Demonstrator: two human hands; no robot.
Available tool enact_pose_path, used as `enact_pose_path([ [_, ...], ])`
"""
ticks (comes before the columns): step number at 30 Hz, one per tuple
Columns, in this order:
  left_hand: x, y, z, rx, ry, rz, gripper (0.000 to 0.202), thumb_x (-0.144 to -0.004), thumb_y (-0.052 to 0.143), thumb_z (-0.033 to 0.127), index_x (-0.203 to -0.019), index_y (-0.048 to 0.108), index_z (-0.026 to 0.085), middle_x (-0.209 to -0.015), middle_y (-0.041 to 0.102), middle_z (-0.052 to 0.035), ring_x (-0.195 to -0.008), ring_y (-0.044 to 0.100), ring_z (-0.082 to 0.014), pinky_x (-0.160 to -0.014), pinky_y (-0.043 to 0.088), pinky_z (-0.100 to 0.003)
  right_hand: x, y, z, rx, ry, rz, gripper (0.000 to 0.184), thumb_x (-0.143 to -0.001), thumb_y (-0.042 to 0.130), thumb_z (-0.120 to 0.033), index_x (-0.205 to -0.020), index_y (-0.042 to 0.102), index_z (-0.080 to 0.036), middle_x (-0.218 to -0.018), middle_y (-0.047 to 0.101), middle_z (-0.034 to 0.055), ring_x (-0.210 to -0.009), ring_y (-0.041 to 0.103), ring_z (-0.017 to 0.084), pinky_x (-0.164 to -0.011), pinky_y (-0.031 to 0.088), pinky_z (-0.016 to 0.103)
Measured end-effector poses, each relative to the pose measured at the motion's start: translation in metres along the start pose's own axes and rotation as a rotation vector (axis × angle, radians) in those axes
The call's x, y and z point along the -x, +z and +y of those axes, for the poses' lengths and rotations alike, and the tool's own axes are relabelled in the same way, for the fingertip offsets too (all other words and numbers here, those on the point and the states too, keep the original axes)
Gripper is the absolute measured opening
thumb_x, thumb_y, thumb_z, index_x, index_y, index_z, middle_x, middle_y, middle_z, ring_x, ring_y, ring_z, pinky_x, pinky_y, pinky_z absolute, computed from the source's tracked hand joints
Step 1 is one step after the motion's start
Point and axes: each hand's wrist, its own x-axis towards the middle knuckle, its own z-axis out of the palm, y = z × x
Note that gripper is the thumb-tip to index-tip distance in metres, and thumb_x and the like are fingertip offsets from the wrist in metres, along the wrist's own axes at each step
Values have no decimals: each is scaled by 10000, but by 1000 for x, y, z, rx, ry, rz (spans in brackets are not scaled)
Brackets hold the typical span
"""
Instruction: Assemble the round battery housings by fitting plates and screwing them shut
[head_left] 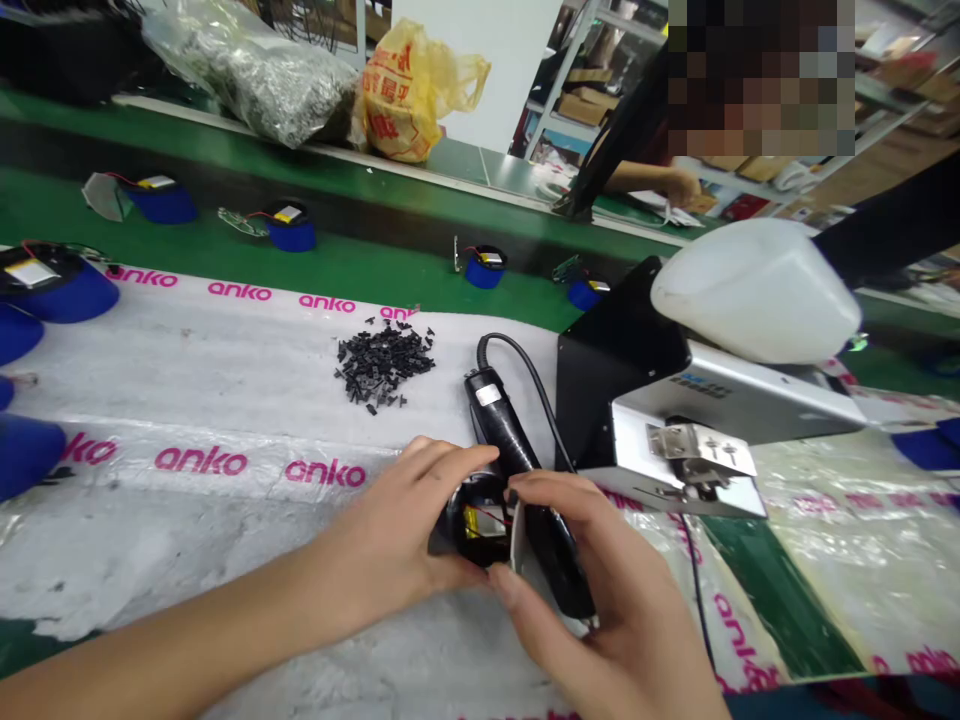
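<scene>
My left hand point(397, 520) is closed around a dark round housing point(448, 530). Inside the housing a yellow-and-white battery point(484, 521) shows, with thin red wires. Between thumb and fingers, my right hand point(615, 590) pinches a thin pale disc point(518, 540), seen nearly edge-on at the housing's right side; its kind I cannot make out. A black electric screwdriver point(517, 445) lies just behind and under the right hand, its cord looping to the right. Beyond my hands is a heap of small black plastic parts point(382, 362).
White anko-printed sheeting point(247, 385) covers the bench. Several blue round housings with batteries and boards, one a blue housing point(291, 235), sit on the green surface point(352, 265) behind. To the right stands a metal screw feeder point(675, 400) beneath a white plastic container point(757, 290). Another person's hand point(681, 186) is beyond.
</scene>
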Motion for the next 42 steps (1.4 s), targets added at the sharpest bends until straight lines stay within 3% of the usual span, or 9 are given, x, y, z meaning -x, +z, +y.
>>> enact_pose_path([
  [3, -2, -11, 0, 18, -1, -59, 646, -797, 794, 241, -1381, 520, 275, -1269, 647, -25, -1156, 563, -254, -977, 490, -385, 4, 2, 1, -119, 131, 16, 270, -871, 634, -237, -1118, 538, -284, -1119, 626, 7, -1073, 630, 164, -860, 522, 227],
  [8, 1, -20, -2, 229, -42, -212, 399, -848, 694, 166, -1198, 647, 352, -1458, 534, 53, -776, 653, -109, -601, 518, -209, 17, 8, 9, -98, 178, 69, 308, -860, 678, -291, -1141, 552, -298, -1162, 621, 20, -1100, 628, 200, -962, 512, 311],
  [13, 4, -19, -4, 468, -137, -205, 266, -792, 761, 162, -1023, 705, 282, -1476, 501, 21, -721, 653, -62, -666, 545, -198, 28, 13, 12, -27, 150, 98, 344, -875, 685, -331, -1186, 550, -273, -1258, 582, 77, -1193, 590, 256, -1044, 491, 399],
  [16, 3, -20, -5, 608, -170, -228, 115, -882, 697, 246, -990, 733, 233, -1495, 481, -40, -682, 669, -59, -657, 573, -216, 29, 15, 12, -10, 102, 81, 366, -882, 673, -301, -1214, 528, -256, -1272, 563, 101, -1210, 578, 269, -1070, 477, 444],
  [25, -5, -15, -2, 750, -242, -158, 177, -908, 681, 319, -936, 769, 168, -1473, 515, -106, -583, 675, -53, -559, 570, -205, 22, 11, 9, 31, -5, 26, 387, -864, 648, -228, -1225, 509, -261, -1207, 592, 46, -1178, 568, 198, -1000, 515, 308],
  [30, -6, -10, 4, 725, -306, -68, 105, -845, 721, 223, -805, 763, 135, -1367, 616, -87, -452, 579, 14, -434, 484, -139, 25, 10, 10, 93, -13, 8, 386, -880, 640, -251, -1245, 512, -250, -1231, 575, 50, -1199, 549, 185, -999, 514, 284],
  [34, -7, -7, 8, 754, -342, 9, 115, -768, 750, 143, -740, 640, 127, -1191, 696, -62, -426, 496, 28, -364, 405, -98, 25, 10, 12, 147, -47, -1, 394, -885, 646, -263, -1257, 517, -245, -1245, 570, 53, -1221, 534, 187, -1024, 504, 288],
  [37, -9, -7, 7, 779, -357, 44, 305, -739, 782, 144, -807, 488, 189, -1143, 700, -24, -468, 522, -3, -364, 404, -95, 24, 10, 12, 162, -58, -10, 388, -892, 642, -251, -1260, 519, -241, -1253, 571, 61, -1220, 541, 200, -1028, 510, 308],
  [42, -14, -14, 8, 716, -436, -31, 463, -747, 773, 183, -1136, 530, 246, -1415, 546, -75, -385, 554, 18, -312, 337, -109, 17, 4, 8, 187, -114, -25, 379, -902, 641, -215, -1267, 542, -238, -1264, 578, 59, -1226, 540, 204, -1062, 490, 316],
])
